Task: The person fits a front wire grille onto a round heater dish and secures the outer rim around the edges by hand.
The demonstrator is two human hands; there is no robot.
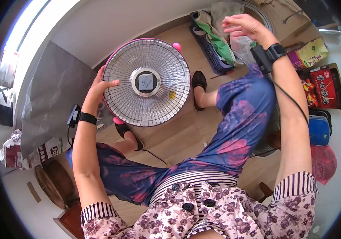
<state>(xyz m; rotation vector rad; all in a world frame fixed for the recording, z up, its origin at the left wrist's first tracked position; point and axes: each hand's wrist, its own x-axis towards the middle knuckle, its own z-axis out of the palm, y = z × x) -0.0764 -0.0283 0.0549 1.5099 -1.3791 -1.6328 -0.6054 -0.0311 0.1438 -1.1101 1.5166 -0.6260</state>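
Note:
A round heater point(166, 59) with a wire grille, a shiny reflector and pink edge parts is in front of me, its face toward the camera. My left hand point(102, 85) grips its left rim, the thumb over the grille and the other fingers partly hidden behind. Raised at the upper right, my right hand point(242, 26) holds nothing visible, with its fingers extended and somewhat apart. It is away from the heater, above a dark basket with cloth and plastic bags.
The dark blue basket point(209, 47) is on the floor by the wall. Packages, including a red one point(325, 87), and a blue container point(319, 130) line the right side. A grey sheet point(51, 95) leans at the left, above a round wooden object point(55, 184).

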